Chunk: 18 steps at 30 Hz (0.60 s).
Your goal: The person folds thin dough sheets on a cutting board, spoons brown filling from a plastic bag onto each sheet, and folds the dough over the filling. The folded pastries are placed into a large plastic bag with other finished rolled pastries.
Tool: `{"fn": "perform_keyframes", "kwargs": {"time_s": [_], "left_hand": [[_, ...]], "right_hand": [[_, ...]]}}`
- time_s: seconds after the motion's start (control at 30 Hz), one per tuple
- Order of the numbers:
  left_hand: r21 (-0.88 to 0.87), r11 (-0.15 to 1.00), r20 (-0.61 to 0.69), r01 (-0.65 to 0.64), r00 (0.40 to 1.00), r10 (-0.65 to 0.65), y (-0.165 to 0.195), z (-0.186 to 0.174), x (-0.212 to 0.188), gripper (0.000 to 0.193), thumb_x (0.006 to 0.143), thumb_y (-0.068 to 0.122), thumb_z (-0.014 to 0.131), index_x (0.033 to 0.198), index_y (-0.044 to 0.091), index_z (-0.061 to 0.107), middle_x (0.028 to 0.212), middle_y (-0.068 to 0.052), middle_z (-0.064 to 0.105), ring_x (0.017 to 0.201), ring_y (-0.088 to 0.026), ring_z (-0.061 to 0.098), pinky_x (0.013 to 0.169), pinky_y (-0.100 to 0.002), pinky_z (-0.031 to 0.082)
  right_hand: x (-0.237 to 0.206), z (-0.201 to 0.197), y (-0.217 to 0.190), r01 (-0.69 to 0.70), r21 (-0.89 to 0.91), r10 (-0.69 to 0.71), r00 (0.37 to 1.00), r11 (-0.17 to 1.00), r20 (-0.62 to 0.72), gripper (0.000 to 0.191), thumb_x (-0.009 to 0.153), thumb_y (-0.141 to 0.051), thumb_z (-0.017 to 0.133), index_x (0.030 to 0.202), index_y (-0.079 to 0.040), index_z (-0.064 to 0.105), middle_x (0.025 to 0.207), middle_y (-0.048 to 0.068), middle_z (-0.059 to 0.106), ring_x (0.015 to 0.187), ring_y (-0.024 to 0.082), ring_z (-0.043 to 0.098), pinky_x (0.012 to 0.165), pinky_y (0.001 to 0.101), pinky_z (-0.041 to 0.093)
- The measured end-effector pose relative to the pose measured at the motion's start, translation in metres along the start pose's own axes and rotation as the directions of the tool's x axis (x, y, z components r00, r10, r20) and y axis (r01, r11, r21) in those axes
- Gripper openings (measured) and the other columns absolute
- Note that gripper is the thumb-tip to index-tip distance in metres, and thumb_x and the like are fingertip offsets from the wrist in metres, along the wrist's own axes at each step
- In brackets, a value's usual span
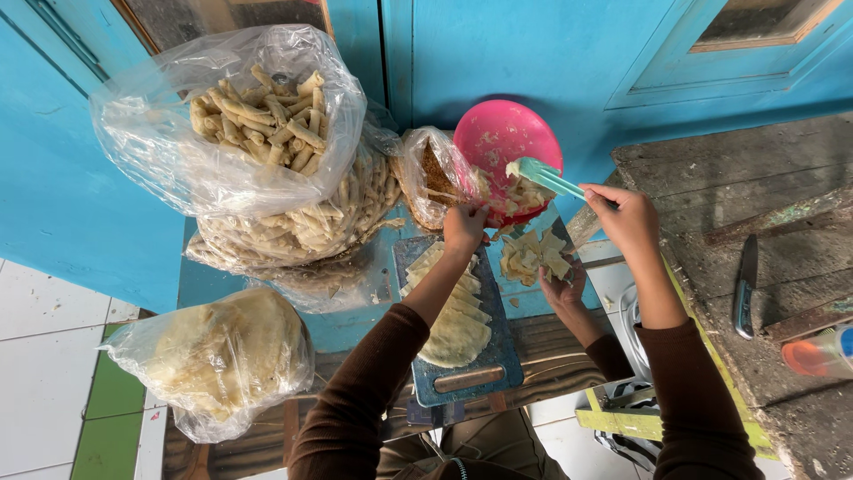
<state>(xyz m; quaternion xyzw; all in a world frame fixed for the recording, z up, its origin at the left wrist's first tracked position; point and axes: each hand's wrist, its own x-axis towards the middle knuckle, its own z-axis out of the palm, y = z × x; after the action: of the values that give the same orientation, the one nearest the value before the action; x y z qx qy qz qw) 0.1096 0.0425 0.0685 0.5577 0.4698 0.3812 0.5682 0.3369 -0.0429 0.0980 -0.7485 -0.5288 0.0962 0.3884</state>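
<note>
Hands (pixel 465 227) (pixel 626 218) scrape filling from pink bowl (pixel 502 133) with spatula (pixel 544 175).

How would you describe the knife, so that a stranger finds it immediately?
Look at the rough grey wooden bench on the right, beside the blue wall. The knife lies flat on it near the right edge of the view, beyond the right hand. It is the only dark metal blade there, above an orange cup.

Bright turquoise wall (pixel 71 196) far and left, with a painted door (pixel 498 53) and a wood-framed window (pixel 764 22) far right. White and green floor tiles (pixel 53 356) near left. Weathered grey plank bench (pixel 764 196) at right, in soft daylight.
</note>
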Motion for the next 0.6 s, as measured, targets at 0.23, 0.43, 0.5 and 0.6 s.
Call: {"fn": "perform_keyframes", "kwargs": {"time_s": [0.23, 0.43, 0.5, 0.6], "left_hand": [[0.302, 0.891, 0.143, -0.338, 0.940, 0.309, -0.037, -0.052, -0.046, 0.025, 0.094, 0.018, 0.066, 0.113, 0.005, 0.075, 0.091, -0.011, 0.080, 0.067, -0.020, 0.073, 0.064, -0.035, 0.059], [0.568, 0.660, 0.333, -0.492, 0.871, 0.362, -0.068, -0.126, -0.109, 0.067, 0.092, 0.044, 0.069, 0.145, 0.008, 0.052, 0.148, -0.017, 0.054, 0.139, -0.037, 0.045, 0.111, -0.052, 0.037], [0.581, 0.614, 0.407, -0.535, 0.844, 0.350, -0.078, -0.131, -0.118, 0.088, 0.089, 0.055, 0.068, 0.155, 0.006, 0.038, 0.160, -0.018, 0.039, 0.151, -0.039, 0.028, 0.120, -0.056, 0.023], [0.612, 0.569, 0.438, -0.549, 0.834, 0.334, -0.094, -0.127, -0.121, 0.100, 0.090, 0.064, 0.061, 0.161, 0.005, 0.024, 0.169, -0.017, 0.024, 0.157, -0.036, 0.015, 0.124, -0.057, 0.011]], "right_hand": [[-0.045, -0.015, 0.047, 0.039, 0.347, -0.082, 0.990, 0.937, 0.112, 0.026, 0.105, -0.021, 0.072, 0.127, -0.009, 0.076, 0.092, 0.000, 0.069, 0.078, 0.001, 0.054, 0.066, 0.0216, 0.042], [-0.116, 0.008, 0.057, 0.100, 0.249, -0.187, 0.916, 0.963, 0.356, 0.027, 0.094, -0.021, 0.072, 0.119, -0.009, 0.078, 0.099, 0.006, 0.081, 0.082, 0.009, 0.073, 0.070, 0.0226, 0.056], [-0.132, 0.019, 0.048, 0.130, 0.288, -0.236, 0.896, 0.949, 0.377, 0.028, 0.093, -0.022, 0.072, 0.117, -0.008, 0.078, 0.097, 0.008, 0.082, 0.079, 0.010, 0.074, 0.068, 0.0239, 0.057], [-0.140, 0.028, 0.030, 0.206, 0.304, -0.312, 0.881, 0.930, 0.356, 0.026, 0.093, -0.021, 0.072, 0.116, -0.008, 0.078, 0.097, 0.008, 0.081, 0.077, 0.010, 0.076, 0.066, 0.0252, 0.059]]}}
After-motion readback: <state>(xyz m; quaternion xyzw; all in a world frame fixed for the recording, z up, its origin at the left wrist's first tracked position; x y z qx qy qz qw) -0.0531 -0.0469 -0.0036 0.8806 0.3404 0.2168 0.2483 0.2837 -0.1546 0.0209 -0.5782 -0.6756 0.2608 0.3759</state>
